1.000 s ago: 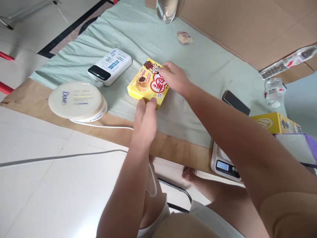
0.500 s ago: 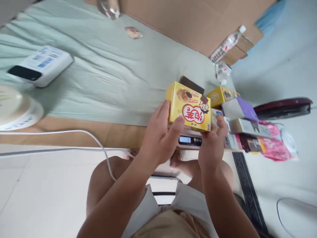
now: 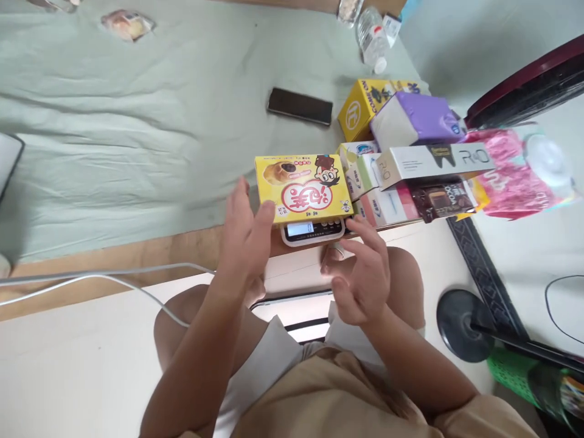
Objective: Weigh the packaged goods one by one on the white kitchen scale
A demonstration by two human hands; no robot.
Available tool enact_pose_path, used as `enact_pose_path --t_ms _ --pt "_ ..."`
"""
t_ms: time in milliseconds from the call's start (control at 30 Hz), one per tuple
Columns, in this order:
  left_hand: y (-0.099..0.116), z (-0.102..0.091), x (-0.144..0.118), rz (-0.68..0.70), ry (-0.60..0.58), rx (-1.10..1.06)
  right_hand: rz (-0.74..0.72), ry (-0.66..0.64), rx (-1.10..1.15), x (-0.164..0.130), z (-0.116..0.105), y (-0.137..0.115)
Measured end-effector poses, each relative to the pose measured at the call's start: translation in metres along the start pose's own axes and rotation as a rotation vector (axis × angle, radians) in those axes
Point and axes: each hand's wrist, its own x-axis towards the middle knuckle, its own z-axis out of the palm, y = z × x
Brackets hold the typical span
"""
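Note:
A yellow snack box [image 3: 303, 188] with red lettering and a cartoon face lies flat on a small white digital scale [image 3: 314, 236], hiding most of its top. The scale's lit display shows along the near side. Just left of the box, my left hand [image 3: 246, 234] is open, thumb and fingers apart, holding nothing. My right hand [image 3: 365, 271] hangs open near the scale's right corner, its palm bare and fingers loosely spread. Small cartons [image 3: 365, 173] stand right beside the box.
Behind the box lies a black phone [image 3: 300, 106]. To the right are a yellow carton [image 3: 360, 109], a purple tissue pack [image 3: 417, 118], a long white box [image 3: 438, 161] and a pink bag [image 3: 515, 176]. A plastic bottle [image 3: 371, 39] lies farther back. White cables [image 3: 114, 277] cross the left edge.
The yellow snack box went from both hands down onto the scale. Both hands let go and moved apart. The view has shifted to the right.

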Motion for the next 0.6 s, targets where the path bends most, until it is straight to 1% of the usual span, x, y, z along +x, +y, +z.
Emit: enact_pose_path --t_ms 67,100,200,267,333,433,600 --pt "-0.002 -0.002 -0.002 0.062 0.048 -0.04 -0.072 0.038 0.085 -0.006 -0.001 0.012" --pt "-0.002 -0.004 -0.003 0.101 0.05 -0.05 -0.079 0.042 0.116 -0.008 0.0 0.018" --pt "0.002 -0.007 -0.001 0.257 0.025 -0.033 -0.01 0.02 0.166 -0.01 0.007 0.027" --pt "0.001 -0.007 0.003 0.351 0.012 -0.019 0.04 -0.009 0.179 -0.008 0.013 0.026" --pt "-0.003 -0.006 0.008 0.412 -0.013 -0.02 0.075 -0.039 0.189 -0.005 0.017 0.024" --pt "-0.008 -0.006 0.014 0.422 -0.027 0.001 0.115 -0.057 0.203 -0.002 0.021 0.023" --pt "-0.006 -0.008 0.014 0.352 -0.004 0.036 0.169 -0.043 0.234 -0.006 0.022 0.026"
